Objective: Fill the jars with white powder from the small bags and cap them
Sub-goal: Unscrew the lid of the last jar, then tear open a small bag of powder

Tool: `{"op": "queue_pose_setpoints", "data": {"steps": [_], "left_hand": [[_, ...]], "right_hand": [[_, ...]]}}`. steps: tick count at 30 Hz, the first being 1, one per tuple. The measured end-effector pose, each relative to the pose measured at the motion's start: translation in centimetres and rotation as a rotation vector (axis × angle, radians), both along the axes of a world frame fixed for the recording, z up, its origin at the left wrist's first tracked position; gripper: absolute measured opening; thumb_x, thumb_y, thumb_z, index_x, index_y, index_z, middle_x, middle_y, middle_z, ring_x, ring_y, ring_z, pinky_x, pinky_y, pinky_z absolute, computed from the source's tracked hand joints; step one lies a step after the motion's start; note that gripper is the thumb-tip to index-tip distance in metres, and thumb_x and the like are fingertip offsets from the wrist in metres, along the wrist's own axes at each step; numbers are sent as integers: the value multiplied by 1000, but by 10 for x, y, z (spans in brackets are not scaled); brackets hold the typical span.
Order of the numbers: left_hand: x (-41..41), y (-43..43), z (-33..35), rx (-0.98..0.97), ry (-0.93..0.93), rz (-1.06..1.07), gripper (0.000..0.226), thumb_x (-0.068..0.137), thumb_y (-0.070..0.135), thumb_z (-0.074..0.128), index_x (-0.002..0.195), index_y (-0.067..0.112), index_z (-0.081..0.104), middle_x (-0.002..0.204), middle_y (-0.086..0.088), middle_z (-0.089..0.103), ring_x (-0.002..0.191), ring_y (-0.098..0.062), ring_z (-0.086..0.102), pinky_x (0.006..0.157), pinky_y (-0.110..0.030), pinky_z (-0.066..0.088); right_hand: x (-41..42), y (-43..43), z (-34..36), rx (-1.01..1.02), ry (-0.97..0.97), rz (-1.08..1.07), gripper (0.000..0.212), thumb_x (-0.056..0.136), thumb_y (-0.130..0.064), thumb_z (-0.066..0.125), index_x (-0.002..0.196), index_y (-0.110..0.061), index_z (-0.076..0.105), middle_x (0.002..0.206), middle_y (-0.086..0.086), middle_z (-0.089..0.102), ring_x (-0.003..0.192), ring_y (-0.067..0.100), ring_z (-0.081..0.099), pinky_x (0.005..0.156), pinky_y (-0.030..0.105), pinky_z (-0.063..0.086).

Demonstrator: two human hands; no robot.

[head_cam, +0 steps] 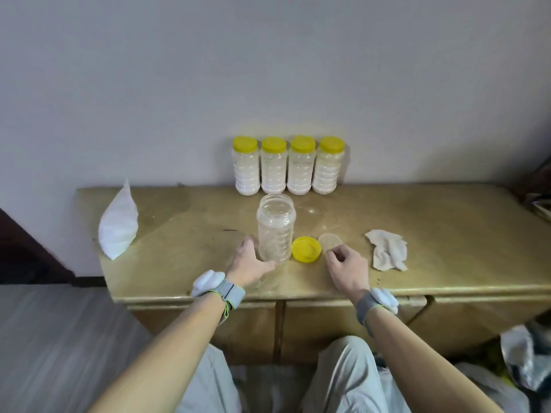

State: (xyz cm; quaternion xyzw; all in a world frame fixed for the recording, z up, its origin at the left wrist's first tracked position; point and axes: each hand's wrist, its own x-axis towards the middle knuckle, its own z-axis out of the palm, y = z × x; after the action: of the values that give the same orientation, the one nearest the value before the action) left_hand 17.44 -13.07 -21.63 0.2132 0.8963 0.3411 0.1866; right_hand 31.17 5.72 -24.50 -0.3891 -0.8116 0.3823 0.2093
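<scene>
While the left hand closes its grip round the foot of the empty jar, probably to steady it for filling, the right hand curls at the liner disc; whether that grip holds it I cannot tell. The yellow cap lies between them near the front edge of the worn table, filled jars line its back edge against a pale wall, and the powder bag waits at the left edge.
</scene>
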Motion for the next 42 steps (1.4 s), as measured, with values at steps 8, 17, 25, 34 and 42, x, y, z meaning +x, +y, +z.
{"op": "queue_pose_setpoints", "data": {"steps": [8, 17, 25, 34, 42], "left_hand": [[-47, -67, 8, -262, 269, 1, 34, 91, 33, 61, 125, 31, 55, 127, 5, 51, 114, -22, 55, 86, -32, 43], [-126, -163, 30, -264, 586, 345, 44, 90, 44, 62, 126, 20, 52, 127, -5, 51, 118, -29, 50, 91, -40, 41], [-179, -151, 54, -296, 475, 576, 58, 89, 57, 59, 124, 11, 53, 125, -14, 59, 119, -35, 52, 92, -43, 41], [-180, -153, 75, -123, 414, 573, 17, 93, 28, 51, 92, 16, 61, 96, -13, 69, 89, -36, 59, 69, -33, 39], [-126, -157, 100, 203, 28, 324, 16, 73, 32, 67, 70, 16, 70, 62, 7, 58, 65, -17, 51, 59, -26, 38]], "right_hand": [[-26, -109, 12, 299, -211, 630, 22, 84, -43, 52, 84, -22, 60, 85, -1, 70, 86, 26, 63, 67, 29, 42], [-143, -184, 17, 292, -413, 800, 19, 89, -43, 47, 92, -27, 54, 103, 2, 66, 98, 31, 61, 76, 34, 48], [-178, -181, 12, 367, -690, 834, 36, 94, -54, 41, 112, -26, 55, 115, 4, 63, 104, 31, 59, 76, 35, 40], [-174, -184, 16, 369, -674, 826, 36, 94, -54, 42, 110, -24, 54, 116, 6, 64, 107, 33, 59, 78, 36, 40], [-164, -187, 26, 169, -645, 751, 35, 98, -50, 34, 117, -22, 42, 118, 11, 59, 111, 35, 58, 86, 41, 43]]}}
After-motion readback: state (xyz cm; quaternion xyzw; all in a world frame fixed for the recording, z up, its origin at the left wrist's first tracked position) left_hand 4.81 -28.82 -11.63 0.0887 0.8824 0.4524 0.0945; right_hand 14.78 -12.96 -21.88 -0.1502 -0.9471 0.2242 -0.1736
